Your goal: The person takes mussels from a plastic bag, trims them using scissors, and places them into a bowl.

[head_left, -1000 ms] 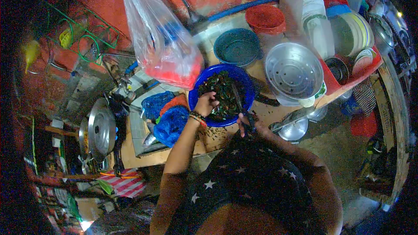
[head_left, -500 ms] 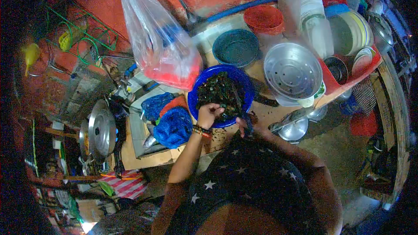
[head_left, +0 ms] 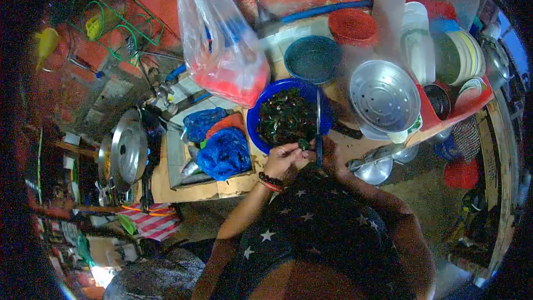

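Note:
In the head view, a blue basin [head_left: 255, 133] stands on the table, holding a heap of dark green-black mussels [head_left: 285, 115]. My left hand [head_left: 282, 162], a dark beaded bracelet and a red band at its wrist, is closed at the basin's near rim. Its fingertips pinch one small dark green mussel [head_left: 303, 144]. Close on the right, my right hand [head_left: 332, 158] grips a knife [head_left: 318, 112], its narrow blade pointing away from me over the basin's right side. Shadow hides part of the right-hand fingers.
Blue plastic bags [head_left: 225, 155] lie left of the basin, a clear bag [head_left: 222, 50] behind them. A teal basin [head_left: 313, 60], a red bowl [head_left: 353, 26] and a perforated metal pot [head_left: 384, 97] stand beyond and to the right. A red dish rack [head_left: 452, 112] holds plates.
My left hand has come back from over the mussels to the near rim, with a mussel in its fingers. The knife now points up over the basin, and the view has shifted slightly.

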Motion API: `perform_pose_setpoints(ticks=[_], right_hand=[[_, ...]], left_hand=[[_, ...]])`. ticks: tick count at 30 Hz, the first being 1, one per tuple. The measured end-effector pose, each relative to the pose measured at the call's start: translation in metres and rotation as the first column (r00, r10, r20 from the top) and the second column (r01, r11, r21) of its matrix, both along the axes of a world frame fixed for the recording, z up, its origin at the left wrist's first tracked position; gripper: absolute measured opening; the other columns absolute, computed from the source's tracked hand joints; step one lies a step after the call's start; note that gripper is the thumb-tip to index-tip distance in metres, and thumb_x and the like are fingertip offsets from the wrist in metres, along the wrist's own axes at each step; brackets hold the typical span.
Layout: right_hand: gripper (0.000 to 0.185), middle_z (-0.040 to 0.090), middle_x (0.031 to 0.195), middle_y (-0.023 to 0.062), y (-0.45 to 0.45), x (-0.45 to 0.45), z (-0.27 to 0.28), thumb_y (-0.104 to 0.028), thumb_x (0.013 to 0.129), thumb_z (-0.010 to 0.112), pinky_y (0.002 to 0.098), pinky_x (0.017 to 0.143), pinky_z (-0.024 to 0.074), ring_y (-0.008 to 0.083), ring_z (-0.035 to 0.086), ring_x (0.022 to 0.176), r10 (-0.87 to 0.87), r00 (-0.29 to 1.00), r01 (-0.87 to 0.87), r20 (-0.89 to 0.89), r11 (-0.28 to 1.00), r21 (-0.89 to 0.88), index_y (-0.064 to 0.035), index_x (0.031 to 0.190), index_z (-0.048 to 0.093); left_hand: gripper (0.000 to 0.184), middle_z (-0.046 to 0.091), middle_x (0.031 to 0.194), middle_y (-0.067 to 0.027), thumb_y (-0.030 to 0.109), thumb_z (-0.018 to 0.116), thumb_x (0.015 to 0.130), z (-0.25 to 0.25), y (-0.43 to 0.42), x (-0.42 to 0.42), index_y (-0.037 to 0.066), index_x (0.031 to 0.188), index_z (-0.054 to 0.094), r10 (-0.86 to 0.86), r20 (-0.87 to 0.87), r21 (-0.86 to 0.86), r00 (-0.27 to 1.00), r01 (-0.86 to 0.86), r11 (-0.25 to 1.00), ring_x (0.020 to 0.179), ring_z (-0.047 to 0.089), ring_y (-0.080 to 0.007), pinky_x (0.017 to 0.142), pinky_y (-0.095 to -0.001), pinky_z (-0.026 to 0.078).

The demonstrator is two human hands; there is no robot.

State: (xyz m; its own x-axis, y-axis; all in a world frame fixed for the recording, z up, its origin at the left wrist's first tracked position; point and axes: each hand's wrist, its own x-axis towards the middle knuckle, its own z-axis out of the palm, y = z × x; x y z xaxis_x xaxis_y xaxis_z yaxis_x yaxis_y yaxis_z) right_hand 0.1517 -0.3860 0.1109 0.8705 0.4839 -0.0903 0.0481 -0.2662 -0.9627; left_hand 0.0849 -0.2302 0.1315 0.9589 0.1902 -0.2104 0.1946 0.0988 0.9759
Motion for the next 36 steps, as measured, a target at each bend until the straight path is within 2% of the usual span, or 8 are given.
perform_pose_setpoints(ticks=[6,13,19,24,27,28,30,36], right_hand=[[0.047,0.054,0.088,0.0078,0.003,-0.009,-0.017,-0.041,0.076,0.058,0.0334,0.069,0.0490,0.0210,0.058,0.081,0.312,0.757,0.337,-0.574,0.567,0.752,-0.0013,0.098,0.046],[0.048,0.053,0.086,0.0075,0.005,-0.003,-0.027,-0.045,0.078,0.052,0.0348,0.067,0.0501,0.0217,0.059,0.079,0.276,0.819,0.254,-0.502,0.611,0.749,-0.0019,0.098,0.046],[0.053,0.051,0.089,0.0071,0.003,0.001,-0.036,-0.051,0.077,0.050,0.0346,0.066,0.0493,0.0203,0.059,0.077,0.112,0.954,0.050,-0.279,0.856,0.515,-0.0031,0.100,0.043],[0.069,0.051,0.093,0.0094,-0.008,0.001,-0.031,-0.060,0.068,0.052,0.0344,0.067,0.0478,0.0230,0.058,0.082,0.468,0.685,0.128,-0.559,0.678,0.724,-0.0027,0.105,0.041],[0.064,0.054,0.087,0.0100,-0.003,-0.002,-0.033,-0.060,0.070,0.053,0.0315,0.064,0.0464,0.0209,0.057,0.076,0.727,0.630,-0.140,-0.275,0.454,0.880,-0.0033,0.099,0.047],[0.064,0.054,0.087,0.0100,0.001,-0.002,-0.013,-0.060,0.070,0.053,0.0315,0.064,0.0464,0.0209,0.057,0.076,0.726,0.630,-0.138,-0.276,0.454,0.880,-0.0033,0.099,0.047],[0.046,0.055,0.074,0.0070,0.006,0.001,0.030,-0.049,0.074,0.055,0.0291,0.059,0.0441,0.0175,0.055,0.068,0.575,0.796,-0.604,-0.190,0.770,-0.205,-0.0048,0.086,0.052],[0.030,0.053,0.065,0.0013,0.007,-0.003,0.043,-0.036,0.078,0.056,0.0263,0.054,0.0400,0.0102,0.051,0.060,0.520,0.792,-0.480,-0.320,0.854,0.199,-0.0068,0.078,0.053]], left_hand=[[0.017,0.059,0.076,-0.0036,0.010,0.059,0.079,-0.006,0.001,-0.004,-0.001,0.091,0.057,0.106,-0.111,-0.165,0.988,-0.123,0.979,0.060,0.055,-0.0110,0.057,-0.0243,0.046],[0.006,0.053,0.068,-0.0061,0.006,0.055,0.078,0.001,-0.003,-0.002,0.002,0.080,0.053,-0.002,0.335,0.558,0.942,-0.197,0.806,0.063,0.051,-0.0142,0.060,-0.0251,0.041],[0.003,0.052,0.072,-0.0073,0.002,0.051,0.078,0.008,-0.004,-0.002,0.001,0.080,0.050,-0.040,0.327,0.619,0.944,-0.182,0.764,0.065,0.049,-0.0149,0.063,-0.0261,0.040],[0.004,0.054,0.072,-0.0036,0.000,0.050,0.079,-0.011,0.025,0.009,0.001,0.078,0.053,0.199,0.286,0.191,0.937,-0.259,0.947,0.058,0.049,-0.0083,0.053,-0.0208,0.043],[0.003,0.058,0.068,-0.0028,0.003,0.057,0.076,-0.002,0.048,0.015,0.001,0.074,0.057,0.254,0.276,0.425,0.927,-0.355,0.833,0.061,0.052,-0.0076,0.057,-0.0215,0.043],[0.003,0.059,0.067,-0.0028,0.004,0.059,0.073,-0.001,0.056,0.021,0.001,0.072,0.058,0.225,0.408,0.499,0.885,-0.422,0.757,0.063,0.054,-0.0082,0.060,-0.0225,0.044],[0.001,0.060,0.069,-0.0043,0.002,0.058,0.072,0.011,0.062,0.025,0.001,0.073,0.058,0.254,0.382,0.478,0.888,-0.426,0.768,0.065,0.055,-0.0094,0.063,-0.0237,0.044],[0.005,0.060,0.071,-0.0103,0.002,0.055,0.074,0.023,0.063,0.037,0.000,0.076,0.058,0.247,0.477,0.529,0.844,-0.499,0.686,0.065,0.058,-0.0148,0.058,-0.0254,0.045]])
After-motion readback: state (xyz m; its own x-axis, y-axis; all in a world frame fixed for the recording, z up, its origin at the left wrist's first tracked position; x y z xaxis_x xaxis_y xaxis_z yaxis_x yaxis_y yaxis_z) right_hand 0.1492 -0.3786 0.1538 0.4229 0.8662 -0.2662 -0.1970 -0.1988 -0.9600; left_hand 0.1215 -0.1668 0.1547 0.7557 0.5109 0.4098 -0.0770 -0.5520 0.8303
